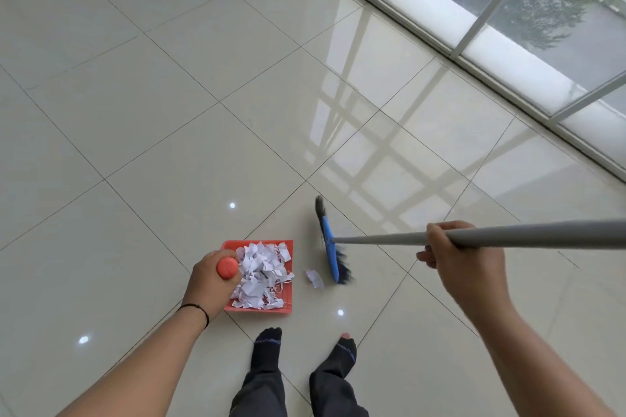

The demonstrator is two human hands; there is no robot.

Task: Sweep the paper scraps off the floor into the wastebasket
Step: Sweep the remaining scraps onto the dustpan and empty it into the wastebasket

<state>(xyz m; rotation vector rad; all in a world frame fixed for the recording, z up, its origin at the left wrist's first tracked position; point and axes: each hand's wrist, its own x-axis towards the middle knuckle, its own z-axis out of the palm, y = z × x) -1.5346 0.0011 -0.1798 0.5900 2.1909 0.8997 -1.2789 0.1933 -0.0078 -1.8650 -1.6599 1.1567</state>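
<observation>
An orange-red dustpan (286, 310) rests on the tiled floor, heaped with white paper scraps (262, 272). My left hand (210, 281) grips the round end of its upright orange handle (227, 267). One loose scrap (314, 278) lies on the floor just right of the pan. A broom with a blue head and dark bristles (330, 249) stands beside that scrap, blurred. My right hand (464, 257) grips its grey pole (542, 235). No wastebasket is in view.
My two feet in dark socks (301, 349) stand just behind the dustpan. A glass wall with a white frame (474, 54) runs along the upper right. Glossy pale floor tiles (135, 112) spread to the left and ahead.
</observation>
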